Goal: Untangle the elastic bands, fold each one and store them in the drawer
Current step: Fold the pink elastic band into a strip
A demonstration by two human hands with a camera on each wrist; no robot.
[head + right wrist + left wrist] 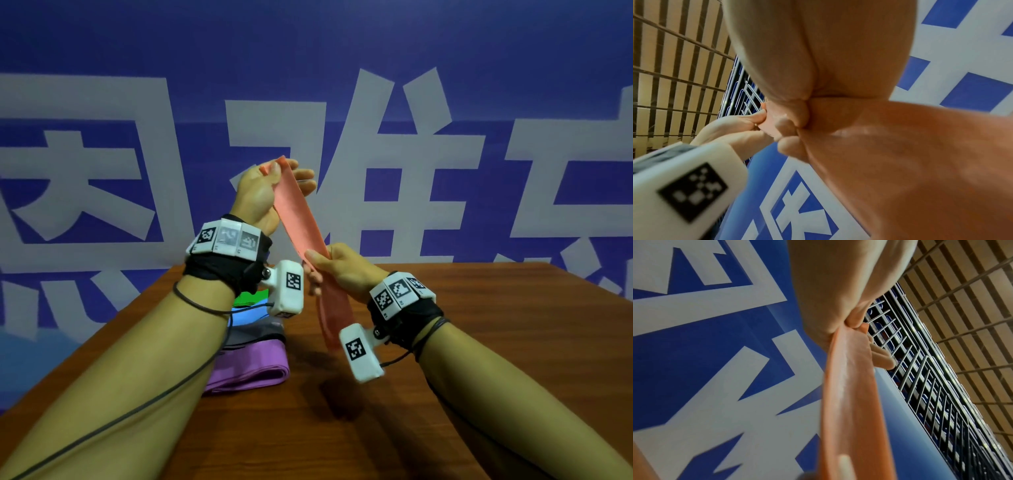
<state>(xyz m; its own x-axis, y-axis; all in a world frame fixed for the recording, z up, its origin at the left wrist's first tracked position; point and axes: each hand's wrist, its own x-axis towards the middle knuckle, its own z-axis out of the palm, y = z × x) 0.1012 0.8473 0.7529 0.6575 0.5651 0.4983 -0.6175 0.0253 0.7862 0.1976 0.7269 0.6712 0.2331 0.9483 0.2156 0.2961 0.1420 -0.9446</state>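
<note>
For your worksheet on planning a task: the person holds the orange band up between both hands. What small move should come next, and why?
Probably bring the left hand, pinching the top end of the orange band, down to the right hand gripping lower, making a fold. The band hangs free and untwisted, and folded bands already lie on the table.

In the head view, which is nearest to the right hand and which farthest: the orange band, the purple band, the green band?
1. orange band: gripped in the right hand itself, its top end pinched by the left hand.
2. and 3. purple band, on the table toward the left, and green band, behind the left wrist: too close to call.
</note>
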